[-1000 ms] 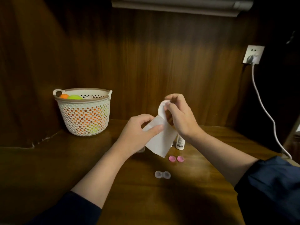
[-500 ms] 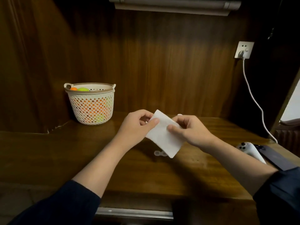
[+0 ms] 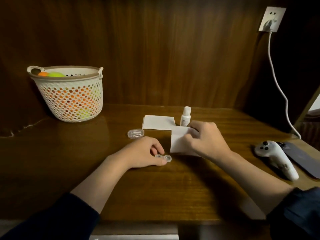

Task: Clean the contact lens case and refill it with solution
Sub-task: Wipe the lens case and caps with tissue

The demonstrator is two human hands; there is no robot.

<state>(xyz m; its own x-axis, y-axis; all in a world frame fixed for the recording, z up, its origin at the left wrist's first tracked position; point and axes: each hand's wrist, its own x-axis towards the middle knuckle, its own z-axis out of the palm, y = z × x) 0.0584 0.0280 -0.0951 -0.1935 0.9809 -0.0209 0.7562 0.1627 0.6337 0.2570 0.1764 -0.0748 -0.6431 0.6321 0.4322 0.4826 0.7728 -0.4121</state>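
Observation:
The clear, capless contact lens case (image 3: pixel 163 157) lies on the wooden desk (image 3: pixel 155 187) near its middle. My left hand (image 3: pixel 143 153) pinches the case between thumb and fingers. Just to the right, my right hand (image 3: pixel 206 139) holds a white folded tissue (image 3: pixel 179 142) a little above the desk. A small white solution bottle (image 3: pixel 185 116) stands upright behind the tissue. The pink caps are hidden from view.
A flat stack of white tissues (image 3: pixel 158 122) and a clear oval box (image 3: pixel 136 133) lie behind my hands. A white mesh basket (image 3: pixel 69 94) with coloured balls stands far left. A white controller (image 3: pixel 275 158) and a dark phone (image 3: pixel 301 158) lie right, near a charging cable (image 3: pixel 277 80).
My left hand let go of the tissue and dropped to the lens case on the desk. My right hand lowered with the tissue. The camera tilted down and closer.

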